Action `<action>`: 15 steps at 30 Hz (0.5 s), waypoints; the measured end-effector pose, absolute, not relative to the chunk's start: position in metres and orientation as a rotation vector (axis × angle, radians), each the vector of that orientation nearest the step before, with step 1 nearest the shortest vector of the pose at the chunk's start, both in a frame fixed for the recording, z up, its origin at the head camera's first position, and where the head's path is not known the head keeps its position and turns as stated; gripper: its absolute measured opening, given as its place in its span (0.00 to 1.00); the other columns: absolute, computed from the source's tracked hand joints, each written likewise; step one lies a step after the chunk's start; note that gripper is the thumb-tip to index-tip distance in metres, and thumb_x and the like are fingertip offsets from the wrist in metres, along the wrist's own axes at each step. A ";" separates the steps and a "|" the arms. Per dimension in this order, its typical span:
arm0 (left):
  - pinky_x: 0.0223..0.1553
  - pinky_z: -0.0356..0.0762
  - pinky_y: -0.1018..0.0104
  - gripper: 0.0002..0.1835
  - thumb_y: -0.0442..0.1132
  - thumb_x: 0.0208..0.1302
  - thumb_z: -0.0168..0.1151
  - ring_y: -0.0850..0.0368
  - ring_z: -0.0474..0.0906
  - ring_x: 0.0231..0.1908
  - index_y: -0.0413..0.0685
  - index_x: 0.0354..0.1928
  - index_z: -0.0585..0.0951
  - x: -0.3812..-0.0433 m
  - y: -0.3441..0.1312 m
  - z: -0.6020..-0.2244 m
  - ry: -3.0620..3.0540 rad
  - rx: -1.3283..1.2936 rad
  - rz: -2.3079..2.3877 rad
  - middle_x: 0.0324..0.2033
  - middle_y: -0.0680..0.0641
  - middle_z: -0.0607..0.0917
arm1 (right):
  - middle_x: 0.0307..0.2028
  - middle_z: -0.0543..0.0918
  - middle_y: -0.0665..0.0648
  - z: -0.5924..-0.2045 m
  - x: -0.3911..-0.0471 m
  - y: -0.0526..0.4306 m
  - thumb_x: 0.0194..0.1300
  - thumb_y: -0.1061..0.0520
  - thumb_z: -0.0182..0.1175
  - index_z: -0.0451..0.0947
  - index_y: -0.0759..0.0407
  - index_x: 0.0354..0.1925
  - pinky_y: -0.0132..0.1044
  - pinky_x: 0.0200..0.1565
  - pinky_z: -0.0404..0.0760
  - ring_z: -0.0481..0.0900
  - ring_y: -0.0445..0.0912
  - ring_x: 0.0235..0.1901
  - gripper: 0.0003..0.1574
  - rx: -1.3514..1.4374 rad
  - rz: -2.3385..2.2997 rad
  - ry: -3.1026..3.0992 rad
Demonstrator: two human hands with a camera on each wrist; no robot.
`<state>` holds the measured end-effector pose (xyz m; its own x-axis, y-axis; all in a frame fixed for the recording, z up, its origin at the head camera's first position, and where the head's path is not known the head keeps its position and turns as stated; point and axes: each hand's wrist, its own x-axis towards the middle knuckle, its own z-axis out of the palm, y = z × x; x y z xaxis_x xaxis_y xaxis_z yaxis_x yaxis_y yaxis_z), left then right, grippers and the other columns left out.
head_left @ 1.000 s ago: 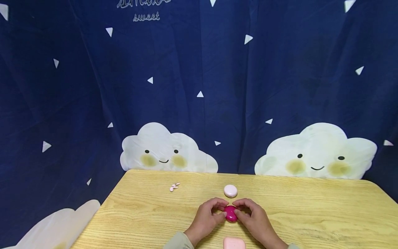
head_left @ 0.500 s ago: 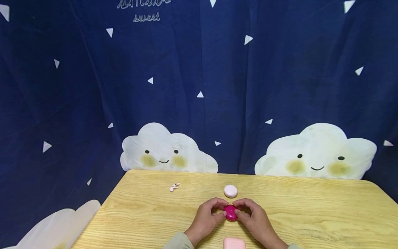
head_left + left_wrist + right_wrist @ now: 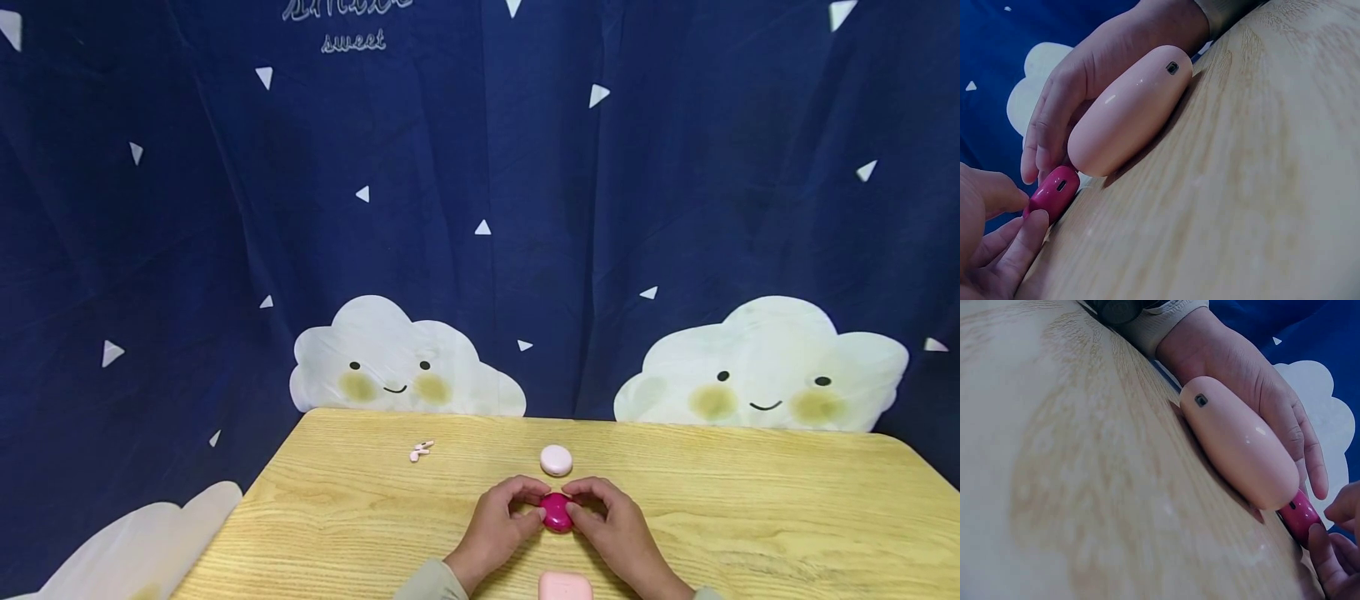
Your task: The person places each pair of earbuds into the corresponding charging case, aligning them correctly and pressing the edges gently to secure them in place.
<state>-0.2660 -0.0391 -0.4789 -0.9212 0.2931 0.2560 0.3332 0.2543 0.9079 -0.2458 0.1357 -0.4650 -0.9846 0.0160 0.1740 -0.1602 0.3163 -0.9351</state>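
Observation:
A small glossy magenta earbud charging case, rounded and with a charging port in its near side, sits between both hands over the table. My left hand holds its left side, thumb on the near face and fingers reaching round the far side. On its right side my right hand grips it in the same manner, thumb on the near face. In the left wrist view the magenta case looks closed, its port facing the camera. Closer to the person, between the wrists, lies a larger pink case, also with a port.
A pale pink round case stands just beyond the hands. Two pale pink earbuds lie farther left on the wooden table. Behind the table's far edge hangs a dark blue curtain with cloud and triangle prints.
The magenta case has shifted very slightly away from the person between the fingers. Both hands hold nearly the same position, and the other cases and earbuds stay where they were.

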 end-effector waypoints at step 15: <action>0.35 0.70 0.73 0.12 0.36 0.53 0.63 0.56 0.77 0.40 0.53 0.42 0.79 -0.267 -0.040 -0.480 -2.454 -0.600 -1.808 0.37 0.51 0.82 | 0.34 0.80 0.47 -0.478 -0.254 0.140 0.52 0.61 0.65 0.79 0.49 0.35 0.28 0.34 0.74 0.76 0.40 0.35 0.11 0.123 1.696 -2.408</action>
<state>-0.2668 -0.0400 -0.4797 -0.9247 0.2846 0.2528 0.3258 0.2482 0.9123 -0.2536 0.1395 -0.4781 -0.9778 0.0431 0.2051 -0.1786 0.3408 -0.9230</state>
